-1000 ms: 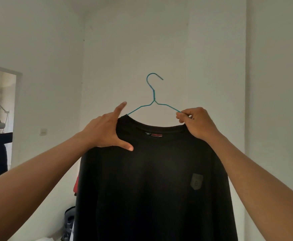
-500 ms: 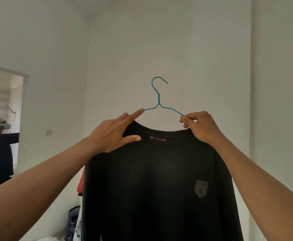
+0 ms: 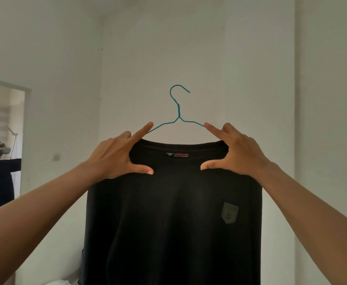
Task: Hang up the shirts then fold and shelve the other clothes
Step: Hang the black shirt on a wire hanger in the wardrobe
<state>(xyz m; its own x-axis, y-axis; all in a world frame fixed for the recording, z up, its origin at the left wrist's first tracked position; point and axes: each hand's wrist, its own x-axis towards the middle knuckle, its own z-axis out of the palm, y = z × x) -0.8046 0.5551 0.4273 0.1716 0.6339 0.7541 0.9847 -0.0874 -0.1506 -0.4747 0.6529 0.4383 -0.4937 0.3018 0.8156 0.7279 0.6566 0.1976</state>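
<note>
Shirt [image 3: 168, 223] held between left hand [image 3: 115, 159] and right hand [image 3: 238, 155].

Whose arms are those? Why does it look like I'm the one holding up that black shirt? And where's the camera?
There's no machine here, just a person's two bare arms. The picture comes from a camera worn on the person's head, looking forward, so you see roughly what they see. The left hand and the right hand hold up a black shirt by its shoulders. The shirt sits on a thin blue-green wire hanger, and its hook is not hung on anything yet. No table shows, only a pale wall behind.
</note>
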